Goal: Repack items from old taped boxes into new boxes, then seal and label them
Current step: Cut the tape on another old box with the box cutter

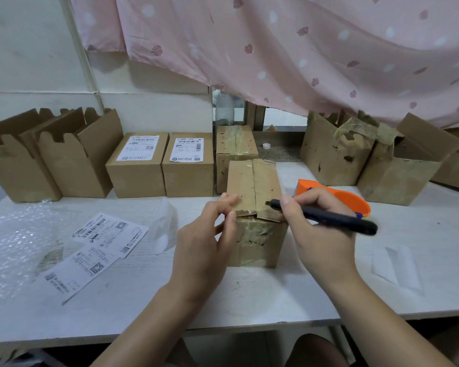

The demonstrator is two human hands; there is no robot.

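White worktop (pixel 249 292) under a pink curtain (pixel 276 49) carries the old taped box (pixel 252 181) at centre. Its worn cardboard looks soft and light and would likely slide, so bracing it at the flap edge seems wise. Head view: the left hand (pixel 204 239) pinches the near flap, while the right hand (pixel 318 231), fingers curled, grips a black cutter (pixel 326 218) with its tip on the taped top.

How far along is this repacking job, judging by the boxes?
Done: two sealed, labelled boxes; two old boxes opened. In hand: right hand holds a cutter on the taped box; left hand grips its edge. Left: another taped box, two open new boxes, loose labels.
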